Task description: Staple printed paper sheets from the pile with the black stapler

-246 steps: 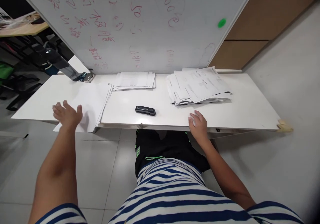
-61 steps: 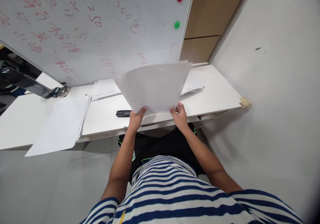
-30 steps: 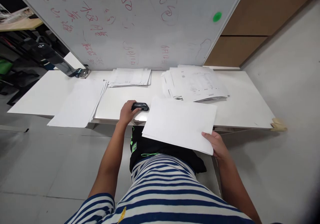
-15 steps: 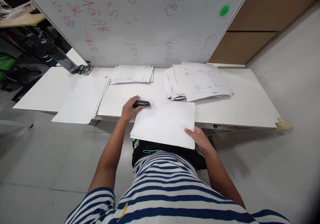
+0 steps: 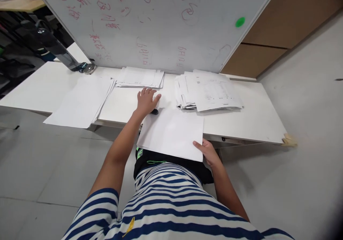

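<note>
White sheets of paper point(image 5: 174, 131) lie at the table's front edge and stick out over it toward my body. My right hand point(image 5: 209, 151) grips their near right corner, thumb on top and fingers underneath. A black stapler point(image 5: 154, 111) sits at the far left corner of these sheets, and most of it is hidden beneath my left hand point(image 5: 146, 102). The fingers of that hand are stretched out and apart, pointing to the whiteboard. Whether its palm touches the stapler I cannot tell.
Printed papers form a stack point(image 5: 140, 77) behind my left hand and a larger pile point(image 5: 214, 91) to the right. Blank sheets point(image 5: 77, 102) overhang the table point(image 5: 241, 125) on the left. A whiteboard point(image 5: 160, 29) rises along the back, near a dark bottle-shaped device point(image 5: 57, 48).
My left hand has let go of the stapler and spread its fingers, moving forward over it. My right hand keeps its hold on the paper. The view has shifted slightly.
</note>
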`<state>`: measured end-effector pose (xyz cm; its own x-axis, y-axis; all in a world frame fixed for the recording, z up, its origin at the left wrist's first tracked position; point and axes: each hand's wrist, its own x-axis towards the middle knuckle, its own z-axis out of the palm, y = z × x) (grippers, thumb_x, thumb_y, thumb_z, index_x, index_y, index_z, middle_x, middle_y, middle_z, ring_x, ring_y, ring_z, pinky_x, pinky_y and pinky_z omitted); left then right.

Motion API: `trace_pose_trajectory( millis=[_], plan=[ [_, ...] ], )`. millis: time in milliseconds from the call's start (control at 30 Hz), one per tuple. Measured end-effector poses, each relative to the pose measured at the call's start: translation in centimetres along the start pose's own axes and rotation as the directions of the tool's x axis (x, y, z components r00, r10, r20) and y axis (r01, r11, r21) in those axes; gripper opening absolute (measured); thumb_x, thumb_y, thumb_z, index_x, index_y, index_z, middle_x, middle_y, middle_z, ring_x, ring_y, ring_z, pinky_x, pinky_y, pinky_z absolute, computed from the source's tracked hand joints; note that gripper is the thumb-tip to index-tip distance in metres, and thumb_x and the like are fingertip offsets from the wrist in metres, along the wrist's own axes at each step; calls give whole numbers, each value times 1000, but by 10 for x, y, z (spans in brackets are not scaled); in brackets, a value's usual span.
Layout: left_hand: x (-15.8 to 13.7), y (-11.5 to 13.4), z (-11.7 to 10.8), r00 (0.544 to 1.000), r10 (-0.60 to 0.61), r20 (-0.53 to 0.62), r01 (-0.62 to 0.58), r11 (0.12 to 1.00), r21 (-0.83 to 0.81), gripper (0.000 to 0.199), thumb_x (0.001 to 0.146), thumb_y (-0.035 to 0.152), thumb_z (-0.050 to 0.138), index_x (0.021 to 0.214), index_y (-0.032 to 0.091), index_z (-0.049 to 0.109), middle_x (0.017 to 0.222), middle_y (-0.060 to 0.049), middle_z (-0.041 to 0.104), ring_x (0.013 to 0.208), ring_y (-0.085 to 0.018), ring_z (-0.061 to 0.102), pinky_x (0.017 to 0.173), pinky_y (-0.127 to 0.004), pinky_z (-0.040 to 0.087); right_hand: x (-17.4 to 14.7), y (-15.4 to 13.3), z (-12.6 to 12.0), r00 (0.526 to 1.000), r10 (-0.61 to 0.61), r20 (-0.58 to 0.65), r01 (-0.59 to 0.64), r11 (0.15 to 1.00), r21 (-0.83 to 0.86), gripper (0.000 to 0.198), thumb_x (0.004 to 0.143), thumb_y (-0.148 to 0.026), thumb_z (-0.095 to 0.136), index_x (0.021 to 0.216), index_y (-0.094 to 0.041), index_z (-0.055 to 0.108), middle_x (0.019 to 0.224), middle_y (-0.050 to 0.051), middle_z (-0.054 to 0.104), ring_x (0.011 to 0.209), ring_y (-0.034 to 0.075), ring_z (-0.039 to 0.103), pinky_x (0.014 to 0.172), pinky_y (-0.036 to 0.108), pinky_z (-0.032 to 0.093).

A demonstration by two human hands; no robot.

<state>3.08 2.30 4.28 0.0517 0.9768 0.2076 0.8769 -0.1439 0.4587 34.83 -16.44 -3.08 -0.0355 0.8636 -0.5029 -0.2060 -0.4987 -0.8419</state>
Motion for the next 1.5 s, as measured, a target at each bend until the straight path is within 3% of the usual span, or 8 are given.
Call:
trace_pose_trajectory(
  millis=[300, 500, 633, 833, 1033, 1233, 1367, 1500],
  plan=[
    [8, 9, 22, 977, -158, 141, 136, 979, 154, 69, 95, 65, 37, 144, 18, 50, 160, -17, 39, 156, -40, 15, 123, -61, 16, 4, 12, -2, 998, 21, 56, -20, 1000, -12, 53, 61, -47, 92, 103, -18, 78, 110, 9, 79, 93, 27, 74, 89, 41, 57],
    [6, 2, 42, 999, -17, -46, 23, 991, 133, 52, 93, 55, 53, 128, 17, 62, 150, -21, 50, 153, -42, 21, 123, -63, 9, 7, 16, 1, 999, 44, 14, -44, 998, -36, 51, 60, -48, 92, 98, -17, 79, 106, 10, 80, 91, 27, 75, 88, 41, 57],
    [16, -9, 39, 994, -104, -37, 98, 985, -139, 50, 87, 57, 63, 120, 19, 64, 137, -20, 61, 146, -42, 36, 119, -60, 26, 6, 15, 3, 999, 43, -2, -43, 999, -33, 51, 63, -50, 91, 100, -17, 79, 107, 9, 80, 89, 25, 75, 86, 39, 57],
    [1, -29, 11, 917, -195, -349, -61, 794, -604, 44, 102, 54, 36, 123, 22, 58, 123, -11, 68, 114, -21, 65, 100, -36, 50, 2, 3, 10, 999, 7, -33, -8, 1000, -27, 53, 63, -54, 89, 100, -17, 79, 109, 10, 79, 93, 27, 76, 88, 41, 58],
    [-36, -64, 9, 976, -172, -132, 98, 892, -442, 50, 100, 56, 38, 97, 20, 72, 96, -9, 77, 98, -23, 69, 91, -36, 50, -7, -11, 9, 999, -14, -37, 10, 994, -105, 57, 64, -58, 87, 102, -16, 79, 112, 12, 79, 97, 29, 75, 87, 40, 59],
    [-35, -70, 12, 972, -202, -121, 144, 915, -376, 47, 97, 54, 45, 77, 23, 74, 84, -6, 77, 89, -24, 69, 86, -36, 48, -37, -55, -13, 999, -43, -7, 37, 923, -383, 50, 75, -61, 78, 100, -17, 79, 106, 9, 80, 91, 28, 75, 71, 32, 58],
    [-35, -68, 10, 969, -226, -101, 172, 907, -385, 46, 98, 53, 45, 79, 23, 73, 85, -5, 78, 88, -23, 69, 84, -35, 48, -61, -86, -45, 988, -126, -88, 57, 830, -555, 43, 77, -60, 77, 86, -18, 79, 92, 7, 80, 82, 26, 74, 63, 29, 55],
    [-36, -68, 10, 970, -230, -82, 182, 904, -387, 46, 98, 54, 44, 82, 22, 73, 87, -5, 78, 89, -22, 69, 84, -33, 48, -70, -93, -72, 920, -292, -260, 152, 880, -451, 38, 72, -55, 82, 86, -20, 79, 93, 7, 80, 78, 24, 73, 61, 30, 56]
  ],
)
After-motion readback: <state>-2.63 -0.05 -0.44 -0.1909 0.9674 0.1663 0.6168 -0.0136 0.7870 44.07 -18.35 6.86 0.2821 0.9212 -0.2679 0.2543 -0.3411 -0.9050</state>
